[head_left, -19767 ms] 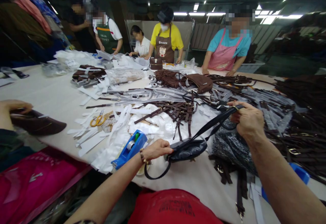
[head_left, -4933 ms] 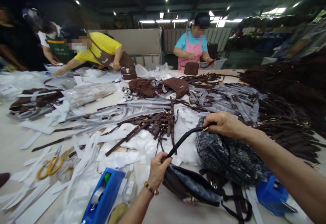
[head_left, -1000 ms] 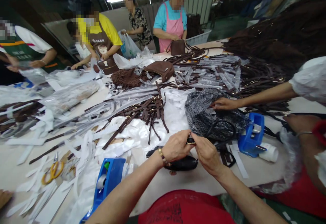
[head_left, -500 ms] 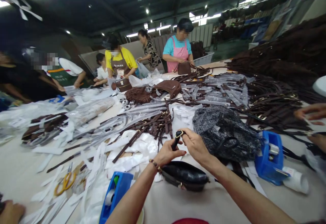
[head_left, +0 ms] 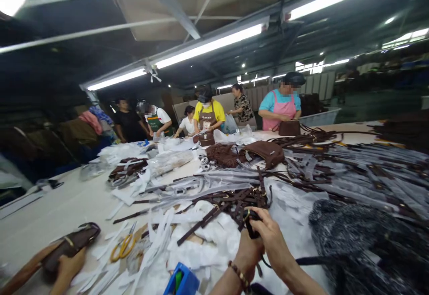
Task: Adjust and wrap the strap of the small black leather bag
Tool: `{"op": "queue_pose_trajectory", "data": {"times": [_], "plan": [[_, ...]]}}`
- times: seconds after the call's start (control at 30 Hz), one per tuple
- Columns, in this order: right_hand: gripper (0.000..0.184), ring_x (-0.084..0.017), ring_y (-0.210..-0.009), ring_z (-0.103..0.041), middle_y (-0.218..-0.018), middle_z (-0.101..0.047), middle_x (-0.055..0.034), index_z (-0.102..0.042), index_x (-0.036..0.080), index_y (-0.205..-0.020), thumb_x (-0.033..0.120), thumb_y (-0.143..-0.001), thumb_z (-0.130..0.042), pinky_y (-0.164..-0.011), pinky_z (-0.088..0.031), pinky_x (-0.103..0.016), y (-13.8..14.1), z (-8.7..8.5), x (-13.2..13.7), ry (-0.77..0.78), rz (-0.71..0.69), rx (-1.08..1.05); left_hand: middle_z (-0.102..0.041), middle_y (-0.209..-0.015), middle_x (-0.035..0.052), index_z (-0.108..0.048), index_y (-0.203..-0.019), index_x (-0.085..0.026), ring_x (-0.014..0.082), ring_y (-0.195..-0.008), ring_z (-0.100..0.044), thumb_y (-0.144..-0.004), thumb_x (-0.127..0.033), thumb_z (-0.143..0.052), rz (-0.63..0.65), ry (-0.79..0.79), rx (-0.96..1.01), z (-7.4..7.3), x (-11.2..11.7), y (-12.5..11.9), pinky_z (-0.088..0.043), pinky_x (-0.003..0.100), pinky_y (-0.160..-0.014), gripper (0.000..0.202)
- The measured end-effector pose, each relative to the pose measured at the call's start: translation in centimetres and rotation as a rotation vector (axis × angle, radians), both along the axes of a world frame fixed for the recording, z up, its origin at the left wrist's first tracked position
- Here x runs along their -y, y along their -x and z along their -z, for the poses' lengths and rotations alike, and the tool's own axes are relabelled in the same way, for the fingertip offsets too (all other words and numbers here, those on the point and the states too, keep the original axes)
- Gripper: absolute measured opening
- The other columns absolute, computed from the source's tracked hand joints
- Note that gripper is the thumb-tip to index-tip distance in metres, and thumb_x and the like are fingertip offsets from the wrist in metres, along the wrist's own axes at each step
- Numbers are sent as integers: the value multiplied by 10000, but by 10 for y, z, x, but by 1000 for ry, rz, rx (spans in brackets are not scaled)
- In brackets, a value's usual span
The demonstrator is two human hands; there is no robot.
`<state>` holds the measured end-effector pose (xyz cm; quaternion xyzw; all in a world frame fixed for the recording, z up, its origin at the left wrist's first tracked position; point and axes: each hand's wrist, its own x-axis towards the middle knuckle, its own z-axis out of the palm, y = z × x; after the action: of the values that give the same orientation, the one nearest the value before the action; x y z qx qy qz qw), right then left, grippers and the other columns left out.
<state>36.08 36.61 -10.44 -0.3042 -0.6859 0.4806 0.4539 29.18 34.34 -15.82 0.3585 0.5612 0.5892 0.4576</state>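
Observation:
My left hand (head_left: 248,249), with a beaded bracelet at the wrist, is closed around a black strap (head_left: 251,229) with a gold-coloured buckle. My right hand (head_left: 274,239) pinches the same strap by its buckle end, its fingers partly covering it. Both hands are close together above white wrapping paper (head_left: 214,225). A heap of dark brown straps (head_left: 231,201) with gold-coloured fittings lies just beyond them. To the right sits a black-and-grey bundle in clear plastic (head_left: 355,241). Little can be seen below my wrists at the frame's bottom edge.
A blue tape dispenser (head_left: 182,279) stands at the lower edge. Yellow-handled scissors (head_left: 124,246) lie among paper strips on the left. Another person's hands hold a brown bag (head_left: 72,248) at lower left. Several co-workers stand across the table, around a brown bag (head_left: 264,153).
The view has swung up and to the left, so the table's contents appear farther right and lower. The open black bag below my hands has dropped mostly out of sight. Both hands still grip the strap.

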Motion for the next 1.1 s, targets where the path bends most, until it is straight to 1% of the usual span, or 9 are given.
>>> {"op": "queue_pose_trajectory", "data": {"times": [0.13, 0.23, 0.33, 0.5, 0.6, 0.8, 0.93, 1.0, 1.1], "plan": [[600, -259, -1139, -487, -1247, -513, -120, -475, 180, -1235, 181, -635, -482, -924, -437, -408, -24, 38, -3, -267, -100, 142, -410, -466, -3, -491, -540, -154, 85, -409, -318, -640, -651, -571, -219, 52, 23, -4, 7, 9, -195, 233, -408, 514], [516, -230, -896, -632, -1050, -647, -88, -485, 208, -1229, 166, -715, -457, -753, -524, -337, -44, 69, -3, -271, -270, 395, -430, -432, 7, -482, -469, -130, 56, -357, -298, -606, -719, -552, -247, 79, 68, -11, 10, 14, -143, 218, -386, 608], [372, -202, -665, -654, -755, -692, -30, -602, 229, -1072, 172, -812, -344, -612, -525, -295, -59, 82, -6, -259, -222, 599, -503, -450, 28, -489, -501, -125, 41, -334, -294, -587, -702, -591, -143, -9, 165, -17, 11, 13, -117, 211, -370, 592], [447, -198, -596, -641, -788, -684, -82, -590, 149, -1112, 113, -782, -291, -593, -534, -317, -69, 75, -14, -401, 109, 637, -585, -561, 46, -494, -585, -118, 33, -370, -338, -606, -575, -678, -13, -97, 284, -22, 11, 4, -160, 197, -378, 494], [459, -193, -558, -629, -814, -666, -114, -558, 100, -1146, 80, -784, -277, -543, -533, -318, -65, 74, -11, -535, 196, 610, -582, -585, 35, -490, -606, -119, 35, -382, -360, -616, -554, -682, 17, -107, 333, -24, 9, 4, -190, 194, -386, 476], [449, -187, -654, -646, -820, -674, -61, -546, 161, -1163, 88, -781, -322, -579, -531, -276, -57, 79, 2, -502, 108, 580, -501, -493, -16, -444, -584, -134, 28, -374, -327, -612, -545, -693, 7, -131, 358, -28, 8, 10, -157, 176, -363, 482], [467, -202, -657, -630, -821, -657, -86, -542, 149, -1181, 110, -787, -294, -592, -523, -313, -58, 79, 3, -456, 78, 562, -490, -466, -26, -411, -571, -147, 25, -360, -310, -584, -534, -717, 1, -139, 358, -28, 10, 12, -151, 171, -352, 493], [456, -207, -745, -630, -921, -652, -100, -521, 151, -1205, 141, -800, -312, -679, -516, -334, -60, 72, 3, -328, -2, 513, -487, -456, -26, -415, -559, -145, 25, -355, -308, -583, -530, -718, 3, -144, 351, -28, 10, 12, -145, 172, -350, 491], [340, -208, -836, -610, -951, -651, -77, -583, 165, -1095, 273, -832, -397, -751, -486, -323, -61, 51, 2, -37, -265, 401, -499, -456, -12, -438, -537, -131, 25, -353, -313, -600, -512, -712, 27, -146, 331, -30, 11, 14, -137, 178, -349, 474]]}}
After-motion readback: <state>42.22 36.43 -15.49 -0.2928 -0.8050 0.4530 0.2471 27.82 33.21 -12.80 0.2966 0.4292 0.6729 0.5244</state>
